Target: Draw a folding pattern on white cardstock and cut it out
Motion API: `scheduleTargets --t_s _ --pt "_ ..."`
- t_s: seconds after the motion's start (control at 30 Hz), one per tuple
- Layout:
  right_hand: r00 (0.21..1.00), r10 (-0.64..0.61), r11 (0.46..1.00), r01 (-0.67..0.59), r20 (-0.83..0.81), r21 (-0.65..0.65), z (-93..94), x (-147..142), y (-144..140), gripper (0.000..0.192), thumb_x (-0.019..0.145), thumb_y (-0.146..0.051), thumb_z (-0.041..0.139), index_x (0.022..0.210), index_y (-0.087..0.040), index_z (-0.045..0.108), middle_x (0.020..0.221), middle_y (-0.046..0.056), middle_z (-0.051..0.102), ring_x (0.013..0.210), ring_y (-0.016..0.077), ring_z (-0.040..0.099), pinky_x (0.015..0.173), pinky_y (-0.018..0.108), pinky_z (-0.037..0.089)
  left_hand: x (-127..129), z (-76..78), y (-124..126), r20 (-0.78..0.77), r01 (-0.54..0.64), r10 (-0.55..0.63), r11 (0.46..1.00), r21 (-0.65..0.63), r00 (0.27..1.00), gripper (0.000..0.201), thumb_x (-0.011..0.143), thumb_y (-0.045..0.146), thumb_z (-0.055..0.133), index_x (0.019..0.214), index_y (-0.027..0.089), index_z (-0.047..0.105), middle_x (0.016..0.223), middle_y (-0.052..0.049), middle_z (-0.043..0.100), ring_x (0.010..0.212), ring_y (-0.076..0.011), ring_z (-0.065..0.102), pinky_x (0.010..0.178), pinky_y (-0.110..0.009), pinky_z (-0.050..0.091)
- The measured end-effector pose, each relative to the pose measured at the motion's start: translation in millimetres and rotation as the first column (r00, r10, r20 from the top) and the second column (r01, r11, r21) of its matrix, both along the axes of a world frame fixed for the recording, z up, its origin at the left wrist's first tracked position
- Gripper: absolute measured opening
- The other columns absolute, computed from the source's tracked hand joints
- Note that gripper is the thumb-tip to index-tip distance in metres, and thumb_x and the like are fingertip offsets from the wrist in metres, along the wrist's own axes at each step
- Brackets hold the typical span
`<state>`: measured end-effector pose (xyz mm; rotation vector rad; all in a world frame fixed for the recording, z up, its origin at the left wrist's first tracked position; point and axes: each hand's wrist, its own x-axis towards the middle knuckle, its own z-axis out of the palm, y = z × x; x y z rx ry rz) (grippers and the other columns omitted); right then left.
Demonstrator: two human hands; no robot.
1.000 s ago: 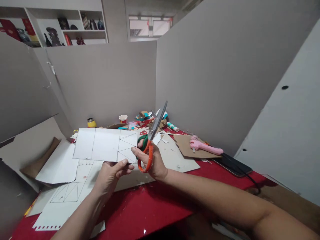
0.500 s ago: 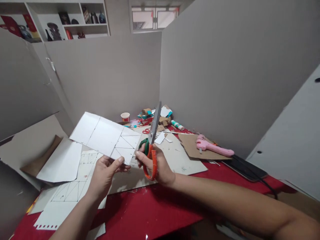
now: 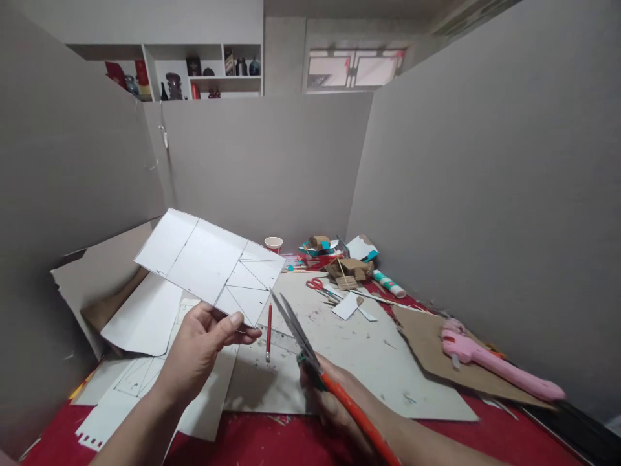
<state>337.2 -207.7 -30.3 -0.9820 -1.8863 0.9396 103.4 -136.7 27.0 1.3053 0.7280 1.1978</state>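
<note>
Head view shows your left hand pinching the near edge of a white card sheet, thumb on top, and holding it up off the desk, tilted, with ruled pencil lines and a fan of triangles drawn at its right end. Your right hand is wrapped around the orange-and-green handles of the scissors; the blades stand slightly parted, their tips just short of the sheet's lower right corner and not touching it. By the look of it you are at the point of starting a cut, lining blade to line; the next move calls for bringing the open blades onto one drawn line at the card's edge and keeping the sheet steady while they close. Under the sheet lie a red pencil and a clear ruler on a grey board, close below the blades' path, so keep the card lifted. More marked white sheets lie to the left. Farther off are small red scissors, a paper cup, a glue stick, cardboard scraps, and a pink glue gun on brown card to the right, all well apart from your hands. Grey partition boards close in the desk on three sides.
</note>
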Motion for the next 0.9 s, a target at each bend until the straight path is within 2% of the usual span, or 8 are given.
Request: scheduleTargets --t_s 0.1,0.27,0.43,0.57,0.9 --pt "0.997 0.054 0.998 -0.054 0.053 -0.011 0.4 0 1 0.053 0.088 -0.073 0.04 0.086 -0.02 0.047 0.075 -0.001 0.045 0.065 0.0138 0.034 0.059 0.027 0.036 -3 2.0 3 -0.011 -0.01 0.01 1.0 0.013 1.0 0.027 0.076 0.038 0.081 0.079 0.018 0.063 0.068 -0.001 0.073 0.07 -0.0178 0.074 0.071 -0.029 0.059" --pt "0.996 0.031 0.999 -0.032 0.081 0.007 -7.0 5 2 0.056 0.088 -0.074 0.036 0.083 -0.02 0.047 0.073 0.0 0.044 0.064 0.0142 0.035 0.06 0.027 0.036 -8 3.7 3 -0.033 -0.027 0.028 0.999 0.035 0.999 0.027 0.077 0.04 0.079 0.078 0.018 0.062 0.069 -0.004 0.075 0.071 -0.0187 0.074 0.069 -0.028 0.059" --pt "0.981 0.051 0.997 -0.039 0.186 -0.068 6.4 4 -6 0.055 0.086 -0.075 0.04 0.085 -0.02 0.048 0.072 -0.001 0.044 0.064 0.0139 0.034 0.059 0.026 0.037 -8 3.2 -1 -0.065 -0.006 0.008 1.0 0.031 0.998 0.027 0.077 0.04 0.079 0.079 0.018 0.063 0.07 -0.008 0.077 0.069 -0.0203 0.074 0.067 -0.029 0.059" --pt "0.967 0.116 0.991 -0.096 0.228 -0.097 16.3 2 -9 0.053 0.088 -0.071 0.042 0.089 -0.02 0.051 0.071 -0.002 0.041 0.063 0.013 0.031 0.058 0.025 0.035 -4 3.2 -5 -0.089 0.018 -0.016 1.0 0.021 0.996 0.027 0.076 0.04 0.079 0.074 0.018 0.064 0.07 -0.01 0.077 0.068 -0.0213 0.074 0.067 -0.03 0.059" --pt "0.964 0.136 0.99 -0.128 0.227 -0.05 11.7 -5 -10 0.053 0.087 -0.07 0.045 0.09 -0.018 0.053 0.069 -0.003 0.039 0.062 0.0125 0.029 0.056 0.026 0.03 2 6.3 -7 -0.114 0.027 -0.021 0.998 0.051 0.993 0.024 0.074 0.04 0.079 0.077 0.018 0.069 0.065 -0.008 0.075 0.062 -0.0192 0.072 0.064 -0.028 0.058"
